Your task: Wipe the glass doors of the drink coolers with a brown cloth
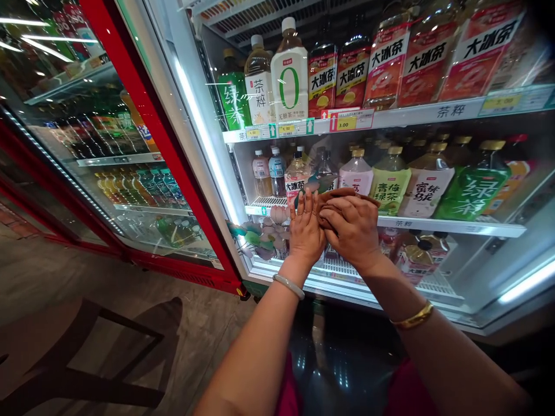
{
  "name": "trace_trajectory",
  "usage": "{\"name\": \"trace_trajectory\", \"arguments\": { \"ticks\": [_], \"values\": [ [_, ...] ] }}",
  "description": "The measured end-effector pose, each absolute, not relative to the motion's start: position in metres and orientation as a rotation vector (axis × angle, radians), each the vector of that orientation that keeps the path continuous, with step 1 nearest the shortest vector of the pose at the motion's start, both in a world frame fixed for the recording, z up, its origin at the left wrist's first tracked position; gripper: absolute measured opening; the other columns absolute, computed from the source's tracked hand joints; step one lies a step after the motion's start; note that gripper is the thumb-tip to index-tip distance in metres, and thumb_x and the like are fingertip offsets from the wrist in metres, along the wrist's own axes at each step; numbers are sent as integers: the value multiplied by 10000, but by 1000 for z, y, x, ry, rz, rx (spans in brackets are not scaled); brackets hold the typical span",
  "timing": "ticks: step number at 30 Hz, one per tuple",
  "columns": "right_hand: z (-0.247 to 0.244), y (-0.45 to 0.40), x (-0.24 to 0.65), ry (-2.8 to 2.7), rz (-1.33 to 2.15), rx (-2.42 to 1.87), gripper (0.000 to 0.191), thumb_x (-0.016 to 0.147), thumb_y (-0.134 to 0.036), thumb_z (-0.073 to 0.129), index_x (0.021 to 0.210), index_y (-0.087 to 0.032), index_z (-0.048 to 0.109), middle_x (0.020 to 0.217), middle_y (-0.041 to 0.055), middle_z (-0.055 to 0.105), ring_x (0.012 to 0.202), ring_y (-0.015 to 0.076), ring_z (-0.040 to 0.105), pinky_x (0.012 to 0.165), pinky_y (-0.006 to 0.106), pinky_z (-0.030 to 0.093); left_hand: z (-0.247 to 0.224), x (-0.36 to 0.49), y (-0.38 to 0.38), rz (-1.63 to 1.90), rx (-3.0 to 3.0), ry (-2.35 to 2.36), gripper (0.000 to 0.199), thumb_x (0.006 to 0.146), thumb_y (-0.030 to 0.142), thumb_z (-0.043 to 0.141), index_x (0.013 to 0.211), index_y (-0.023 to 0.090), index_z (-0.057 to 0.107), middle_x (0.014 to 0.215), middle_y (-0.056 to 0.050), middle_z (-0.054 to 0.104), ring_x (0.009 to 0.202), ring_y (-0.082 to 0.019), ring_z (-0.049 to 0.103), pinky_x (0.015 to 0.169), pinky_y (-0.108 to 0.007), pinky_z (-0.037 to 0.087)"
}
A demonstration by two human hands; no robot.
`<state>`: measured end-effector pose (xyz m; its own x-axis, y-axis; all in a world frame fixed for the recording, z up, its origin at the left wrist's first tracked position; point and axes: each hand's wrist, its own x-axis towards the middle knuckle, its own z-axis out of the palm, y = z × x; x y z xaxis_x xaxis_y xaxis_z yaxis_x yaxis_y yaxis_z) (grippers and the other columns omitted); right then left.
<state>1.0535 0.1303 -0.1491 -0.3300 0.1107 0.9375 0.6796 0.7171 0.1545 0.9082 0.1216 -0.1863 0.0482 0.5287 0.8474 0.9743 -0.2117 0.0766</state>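
My left hand [307,231] lies flat against the fridge's glass door, fingers stretched upward. Around its fingertips is a lotus decal [277,216] with pale pink petals and grey-green leaves, partly covered by the hand. Close beside it, my right hand [350,231] has its fingers bent over a thin reddish-brown piece [359,195] that looks like cloth. Most of that piece is hidden beneath the fingers, so its kind is unclear. A pale bangle [288,286] circles the left wrist and a gold bracelet [414,316] the right.
Behind the glass, shelves hold several tea bottles [289,81], with price tags along the shelf edge [390,117]. A red-framed fridge [173,138] with more drinks stands at left. A dark chair [82,358] is on the floor at lower left.
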Motion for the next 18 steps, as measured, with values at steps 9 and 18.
{"name": "trace_trajectory", "arguments": {
  "ticks": [9,18],
  "values": [
    [-138,133,1086,-1607,-642,-701,230,849,-215,667,1071,-257,709,1225,53,693,1209,283,561,1063,465,402,-178,927,120,-1094,-1861,-1422,676,1006,170,379,1655,170,191,1739,-128,172,1622,-243,17,1325,-549,57],
    [-148,132,1093,-1797,-699,-645,114,841,-254,680,950,-254,714,1087,20,736,1098,248,604,985,432,405,-184,942,124,-1079,-1857,-1490,704,987,173,408,1652,144,177,1730,-155,186,1621,-262,72,1315,-585,51]
  ]
}}
